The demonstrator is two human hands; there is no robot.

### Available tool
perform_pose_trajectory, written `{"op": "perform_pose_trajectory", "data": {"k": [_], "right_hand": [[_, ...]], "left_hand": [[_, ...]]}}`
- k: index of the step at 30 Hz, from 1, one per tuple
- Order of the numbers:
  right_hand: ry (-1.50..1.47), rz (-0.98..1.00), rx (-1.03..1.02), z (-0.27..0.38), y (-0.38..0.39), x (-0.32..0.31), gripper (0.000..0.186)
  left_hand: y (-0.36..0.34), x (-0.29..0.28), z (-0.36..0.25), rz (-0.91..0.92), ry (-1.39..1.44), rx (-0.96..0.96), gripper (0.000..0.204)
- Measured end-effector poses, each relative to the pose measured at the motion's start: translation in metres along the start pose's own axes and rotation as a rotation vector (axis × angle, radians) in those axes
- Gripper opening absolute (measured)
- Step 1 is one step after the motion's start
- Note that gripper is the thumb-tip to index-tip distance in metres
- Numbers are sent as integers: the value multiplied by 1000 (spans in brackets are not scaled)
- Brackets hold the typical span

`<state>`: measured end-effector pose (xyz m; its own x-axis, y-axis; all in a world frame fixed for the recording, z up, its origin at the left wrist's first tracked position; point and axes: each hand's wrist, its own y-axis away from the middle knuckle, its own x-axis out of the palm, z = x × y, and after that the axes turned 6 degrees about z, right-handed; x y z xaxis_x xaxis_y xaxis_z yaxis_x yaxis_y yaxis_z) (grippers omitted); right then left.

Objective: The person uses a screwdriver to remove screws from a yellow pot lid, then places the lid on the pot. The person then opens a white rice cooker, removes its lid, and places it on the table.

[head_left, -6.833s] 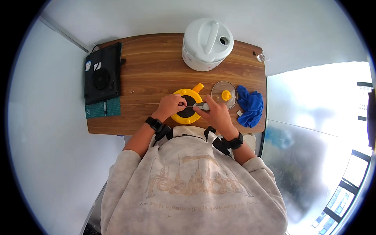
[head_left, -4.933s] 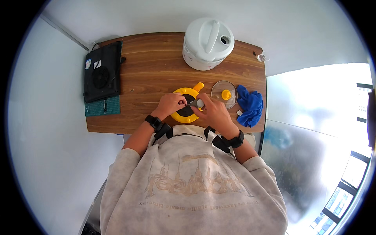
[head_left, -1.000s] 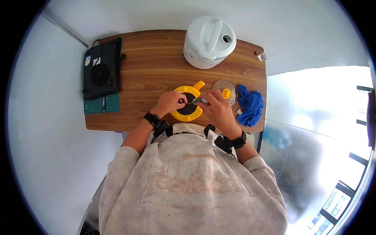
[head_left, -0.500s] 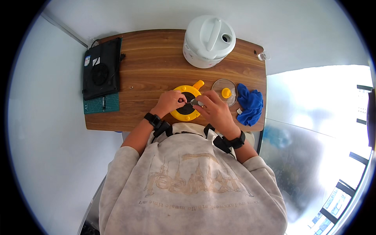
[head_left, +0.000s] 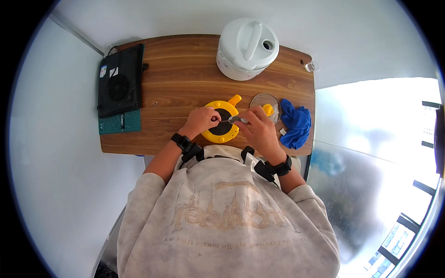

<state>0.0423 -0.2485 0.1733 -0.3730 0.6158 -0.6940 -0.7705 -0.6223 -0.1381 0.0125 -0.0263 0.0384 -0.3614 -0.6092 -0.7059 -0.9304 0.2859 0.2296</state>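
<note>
Above the round, yellow-rimmed appliance (head_left: pixel 223 129) with its dark centre, the right hand (head_left: pixel 257 127) grips a smooth grey screwdriver-like tool (head_left: pixel 238 119), its thin shaft aimed at the left hand (head_left: pixel 200 121), whose fingertips are drawn narrow, on what I cannot tell. It looks like delicate alignment, calling for a steady tip; right of the appliance lie a clear glass lid (head_left: pixel 263 99) and a crumpled blue cloth (head_left: pixel 295 124).

Small rm, use unclear — w/ wood table (head_left: pixel 181 69), white wall (head_left: pixel 65 102), hazy pane (head_left: pixel 352 185).
</note>
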Motion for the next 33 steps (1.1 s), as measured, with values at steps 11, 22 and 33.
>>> {"op": "perform_pose_trajectory", "data": {"k": [11, 22, 33], "right_hand": [[-42, -44, 88, 1, -2, -3, 21], [1, 73, 15, 3, -4, 0, 33], [46, 198, 2, 6, -7, -7, 41]], "left_hand": [[0, -3, -3, 28, -25, -23, 13], [2, -2, -1, -14, 40, 15, 11], [0, -3, 1, 1, 108, 6, 10]]}}
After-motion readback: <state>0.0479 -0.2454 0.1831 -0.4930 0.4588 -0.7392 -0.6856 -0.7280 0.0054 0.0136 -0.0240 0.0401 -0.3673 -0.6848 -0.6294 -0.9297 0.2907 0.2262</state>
